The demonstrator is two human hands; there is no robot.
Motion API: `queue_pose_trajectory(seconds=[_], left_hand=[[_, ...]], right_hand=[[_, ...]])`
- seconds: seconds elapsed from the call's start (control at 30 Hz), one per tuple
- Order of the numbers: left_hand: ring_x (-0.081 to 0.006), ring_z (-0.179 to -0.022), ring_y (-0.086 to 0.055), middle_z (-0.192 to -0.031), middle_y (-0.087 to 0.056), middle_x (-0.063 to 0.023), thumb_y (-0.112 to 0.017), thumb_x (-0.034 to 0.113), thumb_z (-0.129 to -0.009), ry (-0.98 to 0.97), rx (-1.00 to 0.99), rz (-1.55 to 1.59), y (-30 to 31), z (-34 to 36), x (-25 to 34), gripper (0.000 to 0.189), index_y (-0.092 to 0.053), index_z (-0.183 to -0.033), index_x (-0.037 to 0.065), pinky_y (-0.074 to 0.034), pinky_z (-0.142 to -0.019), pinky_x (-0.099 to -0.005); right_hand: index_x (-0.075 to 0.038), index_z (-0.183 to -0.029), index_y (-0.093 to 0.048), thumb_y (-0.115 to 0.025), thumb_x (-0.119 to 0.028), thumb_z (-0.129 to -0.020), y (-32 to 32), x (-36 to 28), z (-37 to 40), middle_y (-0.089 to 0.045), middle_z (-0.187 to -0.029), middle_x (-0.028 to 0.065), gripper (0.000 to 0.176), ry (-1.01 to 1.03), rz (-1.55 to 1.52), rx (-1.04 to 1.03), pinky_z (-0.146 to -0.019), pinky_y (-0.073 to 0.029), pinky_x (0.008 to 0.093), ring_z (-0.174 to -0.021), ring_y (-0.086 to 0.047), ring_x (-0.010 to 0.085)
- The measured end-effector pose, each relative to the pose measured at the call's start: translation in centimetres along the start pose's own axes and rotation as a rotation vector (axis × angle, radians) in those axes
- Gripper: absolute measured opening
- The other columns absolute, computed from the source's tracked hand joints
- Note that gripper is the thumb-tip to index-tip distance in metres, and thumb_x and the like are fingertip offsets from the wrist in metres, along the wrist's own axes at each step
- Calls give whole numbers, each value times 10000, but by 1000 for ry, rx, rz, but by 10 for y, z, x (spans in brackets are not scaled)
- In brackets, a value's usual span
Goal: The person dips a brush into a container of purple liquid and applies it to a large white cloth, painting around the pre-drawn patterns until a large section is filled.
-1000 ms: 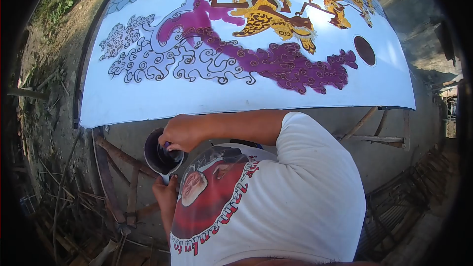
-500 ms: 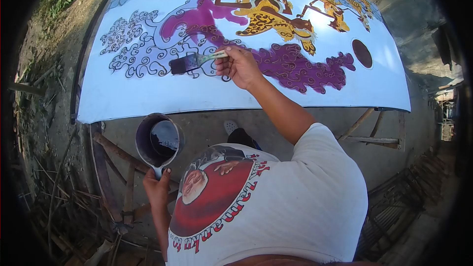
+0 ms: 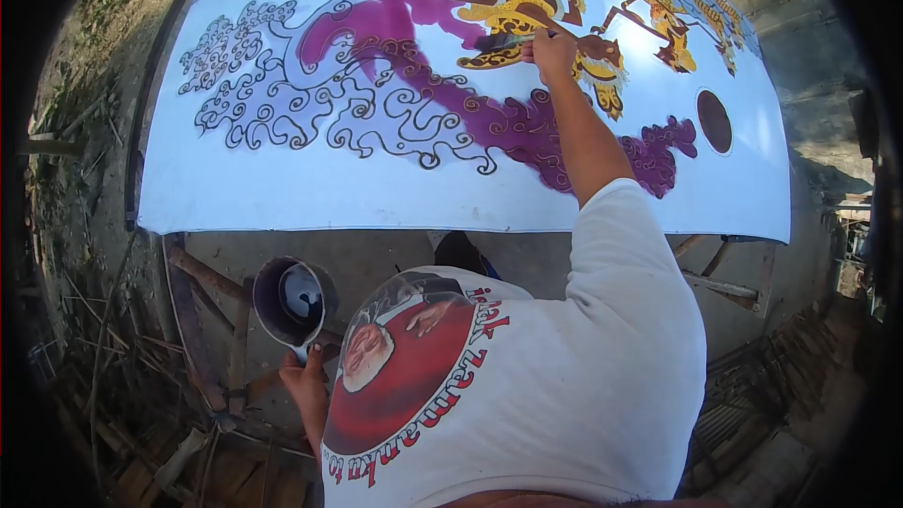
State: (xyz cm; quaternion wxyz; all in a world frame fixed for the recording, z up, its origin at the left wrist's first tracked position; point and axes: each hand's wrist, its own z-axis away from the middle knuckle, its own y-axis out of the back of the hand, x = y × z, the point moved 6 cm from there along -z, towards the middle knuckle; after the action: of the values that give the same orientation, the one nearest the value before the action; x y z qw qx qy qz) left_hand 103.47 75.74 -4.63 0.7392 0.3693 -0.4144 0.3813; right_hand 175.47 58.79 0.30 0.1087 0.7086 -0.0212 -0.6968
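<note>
My right hand [image 3: 553, 53] is closed around the handle of a flat paintbrush [image 3: 508, 39]. Its dark bristles lie over the cloth, where a purple patch meets a yellow and brown patterned figure [image 3: 513, 14]. The stretched white cloth [image 3: 376, 202] carries dark curling outlines, some filled with deep purple [image 3: 527, 132] and others with pale lilac. Low on the left, my left hand [image 3: 306, 384] grips the short handle of a saucepan [image 3: 270, 296]. Dark, shiny liquid sits inside the pan, which is held off the cloth's near edge.
Wooden poles [image 3: 212, 277] of a frame stand beneath the cloth's near edge. Sticks and debris [image 3: 94, 339] lie on the ground at the left. Stacked slats [image 3: 762, 386] lie at the lower right. A dark brown oval [image 3: 714, 121] marks the cloth's right side.
My right hand has carried the paintbrush away and to the right, from the curls at left to the edge of the upper purple area. The saucepan has shifted slightly lower in view.
</note>
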Motion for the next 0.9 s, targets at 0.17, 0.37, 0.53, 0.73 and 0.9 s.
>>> queue_pose_trajectory(seconds=[0.17,0.37,0.53,0.73,0.9], left_hand=[[-44,-479,-428,-649,-562,26,-750,127,-897,43,24,-19,-5,-5,-13,164,-622,-876,28,-312,-425,-265],[-43,-484,-429,-640,-562,29,-743,105,-904,57,7,21,-21,-9,-5,166,-611,-836,30,-303,-429,-269],[-29,-507,-423,-647,-560,40,-744,91,-904,31,-15,2,-21,-9,-16,150,-621,-848,28,-294,-443,-264],[-21,-526,-417,-668,-574,51,-739,78,-900,2,-22,36,-25,-10,-13,117,-641,-873,19,-296,-457,-266],[-25,-589,-447,-734,-620,39,-733,57,-895,53,-54,-6,-26,-7,-18,100,-667,-929,-10,-337,-506,-261]], right_hand=[[113,-982,-640,-578,-149,-978,-19,8,5,-706,-763,193,269,-45,-39,-119,-519,-606,344,-577,-700,238],[65,-1028,-620,-555,-174,-1021,-80,28,22,-697,-815,177,248,-172,-173,-250,-559,-624,349,-631,-703,238],[93,-989,-642,-572,-131,-1001,-43,17,-3,-699,-738,168,235,23,-89,-83,-509,-593,329,-561,-691,214],[95,-1026,-660,-569,-173,-1010,-57,-11,20,-712,-798,177,284,-20,126,-361,-555,-617,341,-617,-708,218],[115,-946,-671,-594,-133,-976,-48,-11,23,-702,-744,176,262,56,57,-322,-531,-612,341,-579,-696,207]])
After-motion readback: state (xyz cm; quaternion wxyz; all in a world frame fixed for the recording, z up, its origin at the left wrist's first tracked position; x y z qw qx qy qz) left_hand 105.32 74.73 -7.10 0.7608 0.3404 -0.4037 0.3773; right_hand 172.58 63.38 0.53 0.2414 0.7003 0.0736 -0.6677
